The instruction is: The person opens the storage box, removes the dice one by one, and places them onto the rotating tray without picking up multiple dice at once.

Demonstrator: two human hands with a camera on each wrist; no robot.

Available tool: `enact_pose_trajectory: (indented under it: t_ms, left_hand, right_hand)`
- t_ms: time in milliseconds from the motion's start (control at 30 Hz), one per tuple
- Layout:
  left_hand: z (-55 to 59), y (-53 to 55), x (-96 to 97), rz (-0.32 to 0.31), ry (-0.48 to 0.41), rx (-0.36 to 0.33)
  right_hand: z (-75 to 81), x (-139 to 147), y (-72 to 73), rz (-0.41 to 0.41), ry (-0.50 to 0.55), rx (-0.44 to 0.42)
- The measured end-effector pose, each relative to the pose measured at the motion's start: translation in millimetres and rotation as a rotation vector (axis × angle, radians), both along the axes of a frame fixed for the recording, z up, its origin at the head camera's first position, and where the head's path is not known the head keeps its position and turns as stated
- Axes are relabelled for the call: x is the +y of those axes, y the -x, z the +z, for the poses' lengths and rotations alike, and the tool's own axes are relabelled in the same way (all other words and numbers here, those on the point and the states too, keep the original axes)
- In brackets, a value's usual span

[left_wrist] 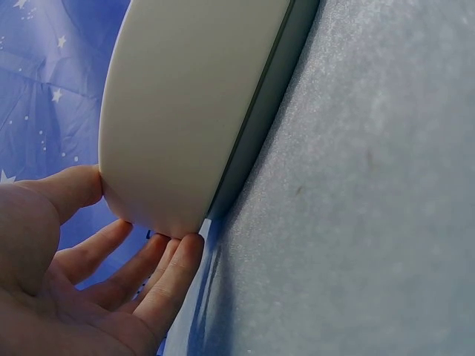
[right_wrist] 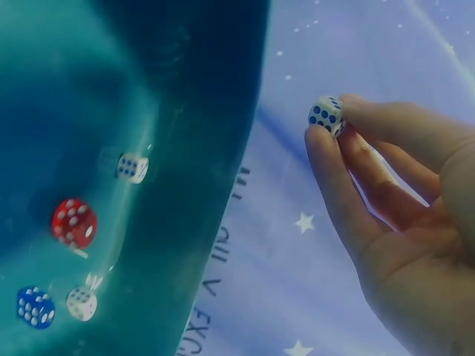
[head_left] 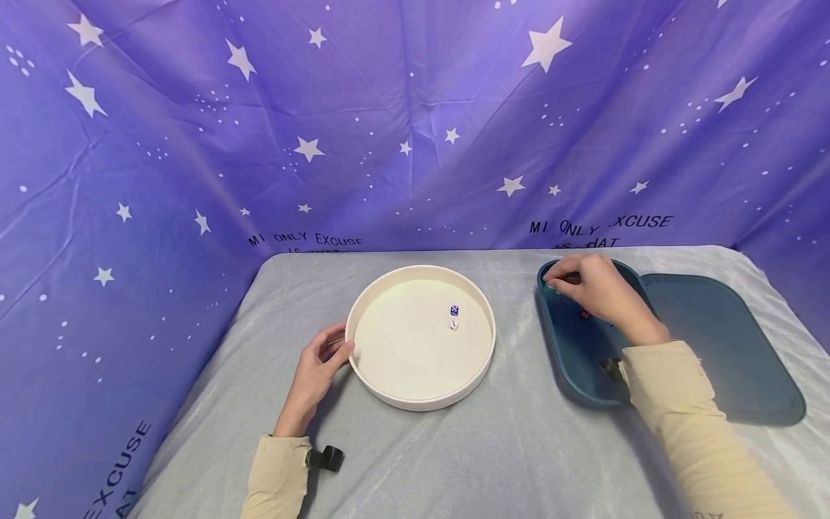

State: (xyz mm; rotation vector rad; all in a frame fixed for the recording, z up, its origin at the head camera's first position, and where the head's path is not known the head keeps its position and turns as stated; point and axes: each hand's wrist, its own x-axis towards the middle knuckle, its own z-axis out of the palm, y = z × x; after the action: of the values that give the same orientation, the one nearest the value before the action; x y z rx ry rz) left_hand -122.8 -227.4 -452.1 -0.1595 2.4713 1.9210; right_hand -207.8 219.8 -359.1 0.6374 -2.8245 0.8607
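Inside round tray (head_left: 408,353), 2 dice (head_left: 454,311) lie already; min. 4 more dice (right_wrist: 74,222) remain in blue box (head_left: 573,360). R hand (head_left: 598,287) pinches white die (right_wrist: 325,116); L hand (head_left: 316,369) grips tray.

In the head view the scene is lit brightly and evenly, with soft shadows cast on the grey cloth (head_left: 415,461) beside the left sleeve (head_left: 277,468) and the blue box (head_left: 573,353). In the left wrist view, dimmer light is recorded — the cloth is blurred toward the right. In the right wrist view, glare is streaked along the blue box, and the purple drape (right_wrist: 286,285) is washed pale.
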Motion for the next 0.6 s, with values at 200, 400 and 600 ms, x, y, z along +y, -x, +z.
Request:
enact_pose_trajectory:
  t_ms: [200, 400, 600]
  left_hand:
    - [-0.4, 0.5, -1.2, -0.003, -0.019, 0.008]
    - [-1.5, 1.0, -1.1, 0.002, -0.007, 0.007]
    - [-2.5, 1.5, -1.5, -0.001, -0.01, 0.008]
  right_hand:
    - [1.8, -14, -1.4, 0.027, 0.029, 0.032]
    - [5.5, -28, -4.7, 0.032, 0.043, -0.003]
    - [5.4, -42, -6.2, 0.054, 0.047, -0.014]
